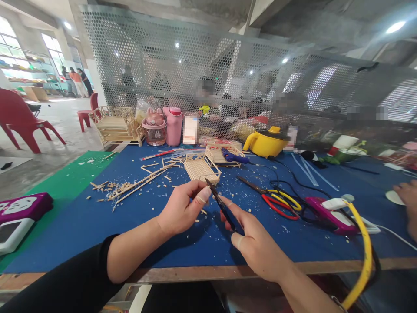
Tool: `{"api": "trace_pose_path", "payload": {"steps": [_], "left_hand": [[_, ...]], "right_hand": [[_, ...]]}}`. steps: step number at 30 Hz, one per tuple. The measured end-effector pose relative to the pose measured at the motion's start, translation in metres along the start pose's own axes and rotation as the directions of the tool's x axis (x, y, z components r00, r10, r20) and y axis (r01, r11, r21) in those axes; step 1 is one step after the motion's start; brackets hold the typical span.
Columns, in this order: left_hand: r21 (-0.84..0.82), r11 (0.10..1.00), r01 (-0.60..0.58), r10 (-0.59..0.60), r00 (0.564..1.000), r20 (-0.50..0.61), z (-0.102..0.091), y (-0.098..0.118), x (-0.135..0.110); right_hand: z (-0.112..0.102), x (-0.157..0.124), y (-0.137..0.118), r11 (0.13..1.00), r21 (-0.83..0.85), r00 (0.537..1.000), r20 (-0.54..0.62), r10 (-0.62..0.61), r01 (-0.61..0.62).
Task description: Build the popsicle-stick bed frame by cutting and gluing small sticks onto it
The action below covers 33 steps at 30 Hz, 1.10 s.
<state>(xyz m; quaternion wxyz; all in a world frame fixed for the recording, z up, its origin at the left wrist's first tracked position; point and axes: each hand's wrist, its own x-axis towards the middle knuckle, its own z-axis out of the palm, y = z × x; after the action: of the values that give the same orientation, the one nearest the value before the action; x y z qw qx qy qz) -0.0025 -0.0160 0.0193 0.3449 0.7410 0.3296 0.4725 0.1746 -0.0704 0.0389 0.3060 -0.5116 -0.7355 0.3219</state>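
Observation:
My left hand (184, 208) is closed in a pinch above the blue table mat (97, 226); what it pinches is too small to make out. My right hand (256, 241) grips black scissors (221, 204), blades pointing up-left at my left fingertips. Just beyond them stands a small frame of wooden sticks (200, 167), with a second stick frame (218, 154) behind it. Loose wooden sticks (137, 184) and chips lie scattered to the left.
Red-and-yellow-handled scissors (276, 202), a blue glue gun (233, 156) with black cable, a yellow kettle (265, 143), pink bottles (172, 126), a larger stick model (117, 124) and a purple power strip (329, 213) are around. Another person's hand (407, 195) rests at the right edge.

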Motion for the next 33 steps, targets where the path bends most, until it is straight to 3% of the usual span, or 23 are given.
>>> {"api": "trace_pose_path", "payload": {"steps": [9, 18, 21, 23, 24, 26, 27, 29, 31, 33], "left_hand": [[0.172, 0.981, -0.086, 0.091, 0.996, -0.021, -0.001, 0.003, -0.002], [0.152, 0.983, -0.105, 0.104, 0.994, 0.015, 0.001, 0.003, -0.002], [0.127, 0.987, -0.098, 0.094, 0.995, 0.04, -0.008, 0.005, 0.001], [0.111, 0.991, -0.081, 0.086, 0.996, -0.039, -0.024, 0.004, 0.008], [0.111, 0.991, -0.08, 0.097, 0.983, -0.154, -0.034, 0.003, 0.012], [0.1, 0.993, -0.058, 0.091, 0.925, -0.368, -0.058, -0.001, 0.022], [0.09, 0.993, -0.07, 0.101, 0.908, -0.407, -0.068, -0.004, 0.026], [0.146, 0.988, -0.038, 0.089, 0.929, -0.358, -0.085, -0.01, 0.032], [0.292, 0.956, 0.023, 0.034, 0.982, -0.187, -0.091, -0.017, 0.034], [0.445, 0.895, 0.022, -0.034, 0.999, 0.018, -0.088, -0.023, 0.033]], "right_hand": [[0.0, -0.006, 0.006, 0.999, 0.033, 0.997, 0.078, 0.021, -0.023], [-0.004, -0.007, 0.012, 0.998, 0.013, 0.99, 0.132, -0.057, 0.056], [-0.006, -0.009, 0.008, 0.999, 0.019, 0.991, 0.13, -0.039, 0.037], [-0.008, -0.01, 0.009, 1.0, -0.011, 0.995, 0.102, -0.002, 0.004], [-0.01, -0.01, 0.011, 0.999, -0.041, 0.997, 0.078, 0.021, -0.018], [-0.016, -0.007, 0.019, 0.988, -0.139, 0.997, 0.018, 0.071, -0.068], [-0.019, -0.005, 0.024, 0.975, -0.199, 0.995, -0.012, 0.097, -0.097], [-0.027, 0.001, 0.038, 0.938, -0.313, 0.988, -0.067, 0.137, -0.151], [-0.036, 0.007, 0.053, 0.894, -0.397, 0.978, -0.116, 0.175, -0.207], [-0.043, 0.011, 0.064, 0.856, -0.444, 0.964, -0.158, 0.216, -0.265]]}}
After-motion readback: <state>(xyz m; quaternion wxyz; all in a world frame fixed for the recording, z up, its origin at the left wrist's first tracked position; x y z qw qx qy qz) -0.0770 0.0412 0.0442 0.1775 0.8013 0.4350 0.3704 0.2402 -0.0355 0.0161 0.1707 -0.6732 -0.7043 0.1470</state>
